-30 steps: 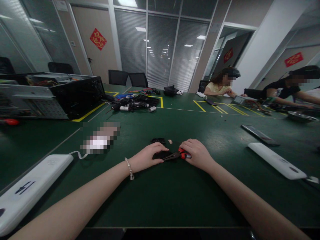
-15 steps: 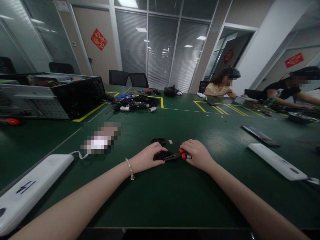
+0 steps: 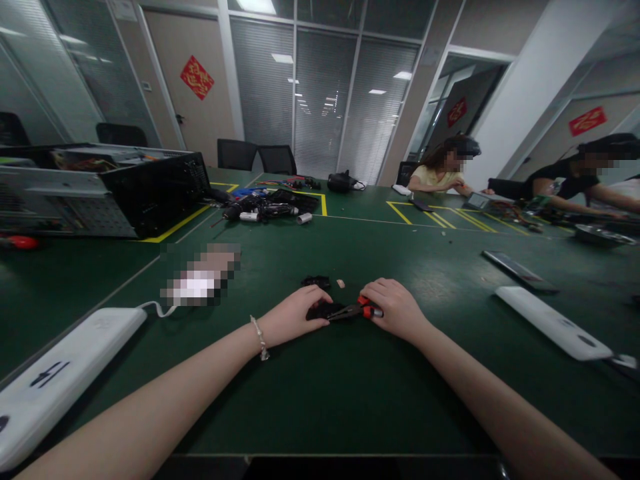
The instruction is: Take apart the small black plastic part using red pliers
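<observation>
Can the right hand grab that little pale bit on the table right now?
Probably not: the right hand holds red-handled pliers, though only bare table seems to lie between it and the pale bit.

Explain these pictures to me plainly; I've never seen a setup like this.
There is no machine: these are a person's own bare hands, seen by one camera worn on the head, looking forward and down. The left hand holds a small black piece in its fingers. The right hand holds dark metal pliers with red handles, their tips at that piece; whether they grip it is too small to tell. The dark green table bears a small pale scrap, a long white device on the left, another long white device on the right, and an open metal computer case farther left.
</observation>
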### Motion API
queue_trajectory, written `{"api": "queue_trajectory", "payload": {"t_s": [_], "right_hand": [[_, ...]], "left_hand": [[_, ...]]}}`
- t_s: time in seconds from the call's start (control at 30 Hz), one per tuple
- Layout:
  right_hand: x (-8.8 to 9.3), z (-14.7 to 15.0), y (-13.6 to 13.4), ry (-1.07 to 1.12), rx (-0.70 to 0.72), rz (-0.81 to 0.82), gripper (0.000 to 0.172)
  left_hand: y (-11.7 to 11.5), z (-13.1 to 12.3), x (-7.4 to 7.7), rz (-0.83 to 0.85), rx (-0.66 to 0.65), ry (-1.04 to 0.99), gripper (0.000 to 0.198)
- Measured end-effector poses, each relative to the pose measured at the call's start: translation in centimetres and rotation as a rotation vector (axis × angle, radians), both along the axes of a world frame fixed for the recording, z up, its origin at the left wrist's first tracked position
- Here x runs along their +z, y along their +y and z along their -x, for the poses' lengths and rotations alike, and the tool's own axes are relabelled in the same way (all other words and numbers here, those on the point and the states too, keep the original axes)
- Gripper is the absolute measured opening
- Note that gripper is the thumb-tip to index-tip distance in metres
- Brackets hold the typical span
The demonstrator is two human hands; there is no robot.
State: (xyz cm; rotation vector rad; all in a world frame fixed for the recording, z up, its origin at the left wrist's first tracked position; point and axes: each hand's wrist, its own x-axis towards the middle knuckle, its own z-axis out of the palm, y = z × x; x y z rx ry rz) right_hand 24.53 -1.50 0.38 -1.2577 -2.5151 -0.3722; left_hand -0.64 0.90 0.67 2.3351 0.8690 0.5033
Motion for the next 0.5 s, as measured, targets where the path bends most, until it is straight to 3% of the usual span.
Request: {"api": "queue_trajectory", "payload": {"t_s": [0.5], "right_hand": [[-0.03,0.06,0.07,0.0,0.003,0.007,0.024]], "left_hand": [[0.12,0.21,-0.18,-0.063,-0.068,-0.002,0.029]]}}
